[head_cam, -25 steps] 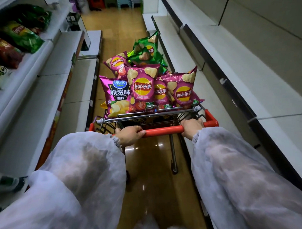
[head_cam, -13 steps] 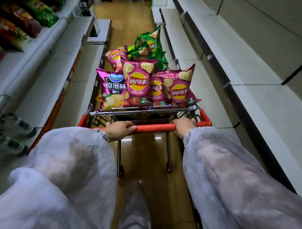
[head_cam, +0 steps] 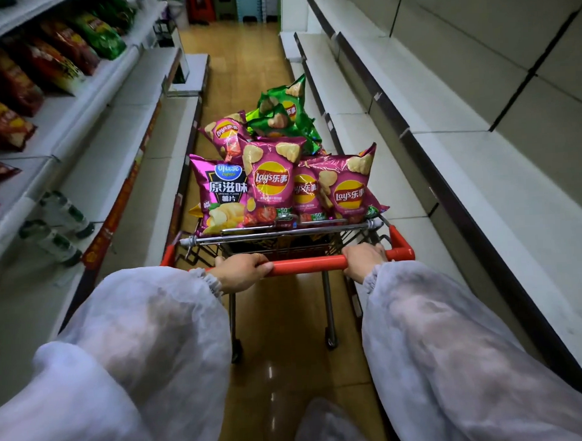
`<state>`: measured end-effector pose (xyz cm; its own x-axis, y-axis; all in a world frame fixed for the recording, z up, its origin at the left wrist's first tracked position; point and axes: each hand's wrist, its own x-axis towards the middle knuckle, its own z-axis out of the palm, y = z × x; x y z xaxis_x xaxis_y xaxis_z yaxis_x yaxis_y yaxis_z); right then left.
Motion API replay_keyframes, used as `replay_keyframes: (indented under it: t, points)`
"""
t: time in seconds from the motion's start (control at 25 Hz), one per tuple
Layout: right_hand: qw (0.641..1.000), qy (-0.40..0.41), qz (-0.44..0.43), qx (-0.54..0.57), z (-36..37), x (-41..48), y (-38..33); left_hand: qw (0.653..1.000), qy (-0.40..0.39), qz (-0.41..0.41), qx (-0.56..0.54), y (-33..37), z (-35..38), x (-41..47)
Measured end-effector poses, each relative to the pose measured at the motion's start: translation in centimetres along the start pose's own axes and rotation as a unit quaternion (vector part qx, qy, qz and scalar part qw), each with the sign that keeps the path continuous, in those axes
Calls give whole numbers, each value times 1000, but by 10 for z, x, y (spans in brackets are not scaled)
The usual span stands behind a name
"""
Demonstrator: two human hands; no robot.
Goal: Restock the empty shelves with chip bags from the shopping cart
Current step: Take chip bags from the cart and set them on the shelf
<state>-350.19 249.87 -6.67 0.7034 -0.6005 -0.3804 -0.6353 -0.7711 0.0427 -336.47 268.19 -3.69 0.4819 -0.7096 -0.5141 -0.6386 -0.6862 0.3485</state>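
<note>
Red handle (head_cam: 307, 265): both hands are wrapped round it, left hand (head_cam: 242, 271) and right hand (head_cam: 363, 259), fingers curled over the bar, nothing else in either
shopping cart (head_cam: 283, 229): in the aisle between the two shelf runs, piled up over the rim
chip bags: all in the cart, none on the bare shelves as far as I can see
pink bags (head_cam: 271, 181): five I can count, four standing up front, one further back
green bags (head_cam: 281, 116): looks like two at the far end, maybe more buried underneath, can't tell
empty shelves (head_cam: 446, 168): whole right side is bare, several tiers, and the lower left tiers too
stocked shelves (head_cam: 90, 85): upper left, red and green bags on them, too blurry to count
bottles (head_cam: 58, 222): two lying on a lower left shelf
progress: I'd say nothing from this cart is shelved yet, so pretty much the whole job is left (park it, grab bags, fill the tiers)
</note>
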Motion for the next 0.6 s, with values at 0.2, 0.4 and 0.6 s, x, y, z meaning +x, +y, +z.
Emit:
replay_keyframes:
  t: [0.2, 0.4, 0.6]
  points:
    - [1000, -6, 15, 10, 27, -75, -12, 1000, -2, 12, 22, -7, 43, -58]
    - [1000, -5, 21, 10, 62, -151, -21, 999, -38, 14, 17, -14, 80, -126]
    - [1000, -11, 16, 11, 91, -216, -27, 998, -68, 16, -5, -18, 115, -184]
